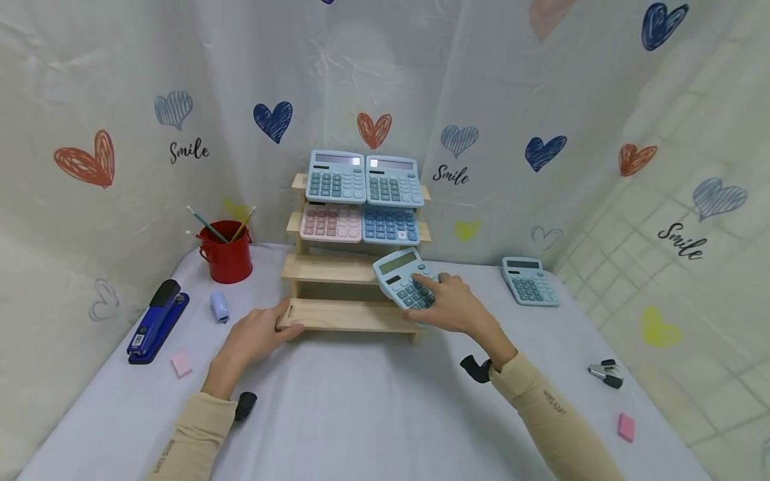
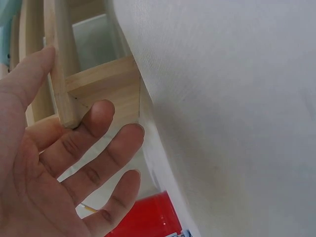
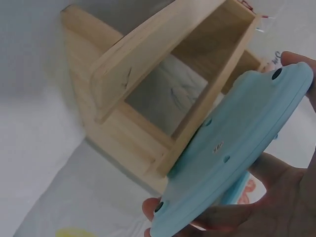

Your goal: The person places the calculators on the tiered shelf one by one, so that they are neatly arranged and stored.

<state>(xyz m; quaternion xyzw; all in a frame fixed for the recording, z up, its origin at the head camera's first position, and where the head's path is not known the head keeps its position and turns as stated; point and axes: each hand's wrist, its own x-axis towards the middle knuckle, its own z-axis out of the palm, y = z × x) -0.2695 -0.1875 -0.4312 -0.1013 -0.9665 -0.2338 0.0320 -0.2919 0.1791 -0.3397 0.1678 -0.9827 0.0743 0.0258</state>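
Observation:
A stepped wooden shelf stands on the white-covered table. My left hand grips the left end of its lowest board, and in the left wrist view the thumb lies on one face with the index finger behind the corner. My right hand holds a tilted light blue calculator by its edges, in front of the right end of the lower tiers. In the right wrist view the calculator's back shows, close by the wooden boards.
Two light blue calculators fill the top tier; a pink calculator and a blue calculator sit below. Left are a red bucket with pencils, a blue stapler and a pink eraser. Another calculator lies at right.

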